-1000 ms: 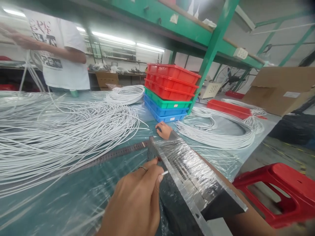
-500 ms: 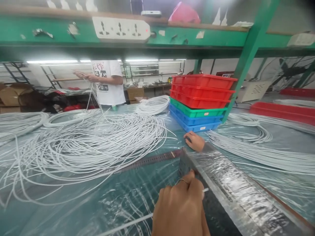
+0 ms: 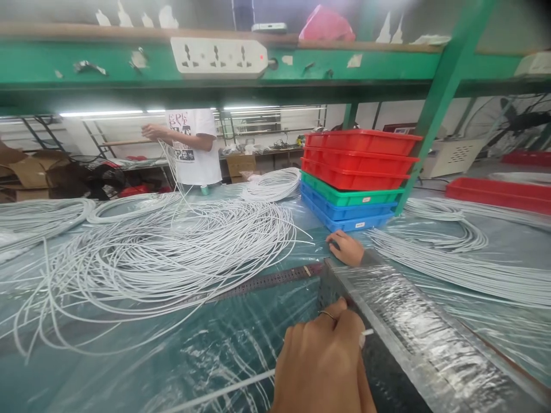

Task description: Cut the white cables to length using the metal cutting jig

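Seemingly, placing is in hand: fingers of the left hand pinch a white cable, its tip beside the metal bar to their right. Beyond, the right hand lies curled, grip unclear. Next likely calls for steadiness.

Partly Hidden

The left hand covers part of a wire. A dark spot at the right hand is too small to tell. The bottom edge crops the box; the shelf hides a co-worker's head.
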A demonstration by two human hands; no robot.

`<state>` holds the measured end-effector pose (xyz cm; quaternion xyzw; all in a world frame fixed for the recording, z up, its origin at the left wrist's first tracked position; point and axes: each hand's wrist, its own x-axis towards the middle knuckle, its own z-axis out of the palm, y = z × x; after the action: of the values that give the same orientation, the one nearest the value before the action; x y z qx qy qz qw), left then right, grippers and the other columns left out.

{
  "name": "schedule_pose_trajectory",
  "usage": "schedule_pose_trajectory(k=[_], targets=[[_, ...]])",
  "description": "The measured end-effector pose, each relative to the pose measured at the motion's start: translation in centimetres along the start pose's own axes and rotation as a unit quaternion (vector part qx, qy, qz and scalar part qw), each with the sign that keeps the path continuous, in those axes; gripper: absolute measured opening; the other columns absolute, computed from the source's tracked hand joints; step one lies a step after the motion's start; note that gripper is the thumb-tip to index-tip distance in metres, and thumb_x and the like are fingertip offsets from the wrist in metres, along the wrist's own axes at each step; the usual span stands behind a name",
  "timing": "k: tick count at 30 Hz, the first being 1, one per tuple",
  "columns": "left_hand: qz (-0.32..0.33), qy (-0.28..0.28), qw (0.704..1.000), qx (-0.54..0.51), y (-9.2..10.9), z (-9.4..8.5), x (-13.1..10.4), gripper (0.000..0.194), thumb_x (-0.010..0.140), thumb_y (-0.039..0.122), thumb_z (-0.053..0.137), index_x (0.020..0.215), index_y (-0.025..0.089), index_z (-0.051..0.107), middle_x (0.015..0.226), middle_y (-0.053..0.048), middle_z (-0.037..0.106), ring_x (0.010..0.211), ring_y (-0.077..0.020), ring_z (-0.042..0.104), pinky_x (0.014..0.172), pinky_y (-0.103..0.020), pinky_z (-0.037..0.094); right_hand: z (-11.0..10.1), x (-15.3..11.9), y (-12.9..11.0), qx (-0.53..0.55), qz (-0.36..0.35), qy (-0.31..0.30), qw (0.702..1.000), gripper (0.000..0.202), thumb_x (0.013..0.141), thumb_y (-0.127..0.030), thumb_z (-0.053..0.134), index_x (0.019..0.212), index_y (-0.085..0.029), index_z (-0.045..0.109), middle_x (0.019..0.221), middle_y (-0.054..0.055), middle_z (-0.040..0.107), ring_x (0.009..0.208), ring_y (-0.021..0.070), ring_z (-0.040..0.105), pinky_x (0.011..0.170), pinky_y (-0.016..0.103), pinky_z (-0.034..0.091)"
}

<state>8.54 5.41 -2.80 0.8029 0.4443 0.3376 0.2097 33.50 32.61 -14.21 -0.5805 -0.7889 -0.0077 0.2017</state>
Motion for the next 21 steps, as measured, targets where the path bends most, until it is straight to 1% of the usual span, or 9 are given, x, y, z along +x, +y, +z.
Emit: schedule_pose_trajectory(k=[2,3,6,10,11,13,15,17,21], targets=[[-0.004,-0.002,1.0,-0.005,-0.1,0.1,-0.1,0.006,0.085,0.021,0.053,0.086,0.019,0.058,0.095,-0.011,0.071,0.088,-0.0345,0.072,0.076,-0.04,0.055,0.0,-0.1,-0.2,-0.002,0.0,0.003,1.0,0.027,0.099,-0.027,0.044,0.117,-0.023,0.063,0.125,0.007,0.06,0.096,0.0204,0.061,0.068,0.028,0.038],[-0.005,-0.003,1.0,-0.005,-0.2,0.3,-0.1,0.005,0.085,0.021,0.054,0.086,0.02,0.058,0.095,-0.011,0.071,0.088,-0.034,0.072,0.075,-0.039,0.055,0.1,-0.1,-0.2,-0.002,0.0,0.006,1.0,0.027,0.099,-0.026,0.043,0.117,-0.023,0.063,0.125,0.007,0.06,0.097,0.0203,0.061,0.069,0.028,0.038],[-0.007,0.001,1.0,0.007,-0.4,0.8,-0.2,0.007,0.083,0.018,0.056,0.088,0.02,0.059,0.105,-0.011,0.072,0.086,-0.0336,0.071,0.07,-0.037,0.053,0.2,-0.2,-0.5,-0.002,0.0,0.014,1.0,0.025,0.099,-0.025,0.044,0.116,-0.023,0.062,0.124,0.007,0.06,0.098,0.0197,0.06,0.07,0.028,0.037],[-0.008,0.015,0.999,0.038,-0.2,0.9,-0.2,0.017,0.076,0.014,0.057,0.091,0.02,0.06,0.119,-0.01,0.072,0.082,-0.0341,0.071,0.072,-0.043,0.054,0.3,-0.3,-0.6,-0.005,0.003,0.021,1.0,0.024,0.1,-0.024,0.044,0.115,-0.023,0.063,0.123,0.007,0.061,0.096,0.019,0.06,0.069,0.028,0.037],[-0.011,0.008,0.999,0.04,-0.1,0.7,-0.2,0.02,0.074,0.013,0.058,0.092,0.02,0.061,0.122,-0.01,0.071,0.082,-0.0348,0.071,0.074,-0.046,0.055,0.3,-0.3,-0.6,-0.007,0.004,0.021,1.0,0.025,0.1,-0.024,0.043,0.115,-0.023,0.063,0.123,0.007,0.061,0.095,0.0188,0.06,0.069,0.028,0.037],[-0.018,-0.036,0.999,0.031,0.3,-0.1,0.0,0.022,0.074,0.012,0.059,0.094,0.018,0.062,0.129,-0.012,0.069,0.083,-0.0358,0.071,0.078,-0.05,0.057,0.2,-0.3,-0.6,-0.009,0.007,0.02,1.0,0.026,0.1,-0.025,0.043,0.115,-0.023,0.064,0.123,0.007,0.061,0.094,0.0185,0.06,0.069,0.028,0.038],[-0.023,-0.089,0.996,0.024,0.7,-1.0,0.3,0.02,0.078,0.013,0.059,0.098,0.017,0.062,0.136,-0.014,0.065,0.085,-0.0359,0.072,0.083,-0.053,0.058,0.2,-0.2,-0.4,-0.01,0.008,0.017,1.0,0.027,0.099,-0.026,0.044,0.116,-0.023,0.064,0.124,0.007,0.061,0.095,0.0186,0.061,0.068,0.027,0.039],[-0.026,-0.122,0.992,0.026,1.1,-1.8,0.6,0.02,0.08,0.014,0.059,0.1,0.016,0.063,0.137,-0.016,0.064,0.087,-0.0366,0.073,0.085,-0.053,0.058,0.2,0.0,-0.2,-0.008,0.008,0.013,1.0,0.027,0.097,-0.027,0.046,0.116,-0.024,0.065,0.123,0.007,0.062,0.096,0.019,0.061,0.069,0.027,0.041],[-0.036,-0.117,0.992,0.034,1.8,-1.9,0.9,0.021,0.079,0.012,0.059,0.099,0.016,0.063,0.131,-0.015,0.067,0.091,-0.0378,0.073,0.079,-0.049,0.059,0.1,0.3,0.2,0.001,0.007,0.007,1.0,0.028,0.093,-0.03,0.05,0.115,-0.025,0.068,0.123,0.007,0.064,0.092,0.0195,0.062,0.068,0.028,0.046]])
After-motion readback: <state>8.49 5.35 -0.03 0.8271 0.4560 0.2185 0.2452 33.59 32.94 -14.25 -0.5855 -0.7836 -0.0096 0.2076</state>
